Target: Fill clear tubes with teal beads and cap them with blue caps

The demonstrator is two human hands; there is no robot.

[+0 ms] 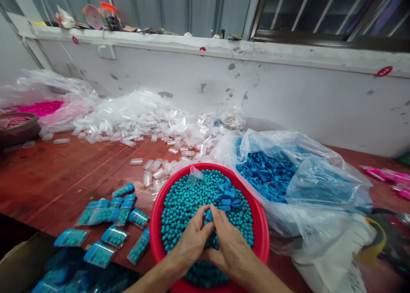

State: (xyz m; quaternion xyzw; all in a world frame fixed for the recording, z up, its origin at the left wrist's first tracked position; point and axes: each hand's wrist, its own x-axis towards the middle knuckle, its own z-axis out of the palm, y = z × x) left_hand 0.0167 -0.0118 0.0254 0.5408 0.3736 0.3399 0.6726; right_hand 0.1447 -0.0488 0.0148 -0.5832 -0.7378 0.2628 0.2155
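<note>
My left hand (191,235) and my right hand (231,241) meet over a red basin (155,233) full of teal beads (182,203). Between them, gripped by the fingers of both, is a small plastic case with a blue cap (208,217); most of it is hidden. Several loose blue caps (228,194) lie on the beads just beyond my fingers. One empty clear case (194,175) rests on the beads near the basin's far rim. Left of the basin, several bead-filled cases with blue caps (101,212) lie on the table.
Empty clear cases (153,124) are heaped along the wall. A clear bag (329,177) of blue caps (269,173) sits to the right. More filled cases (73,273) lie below the table's front edge. A bowl (19,133) stands far left; black-yellow tape (373,241) lies right.
</note>
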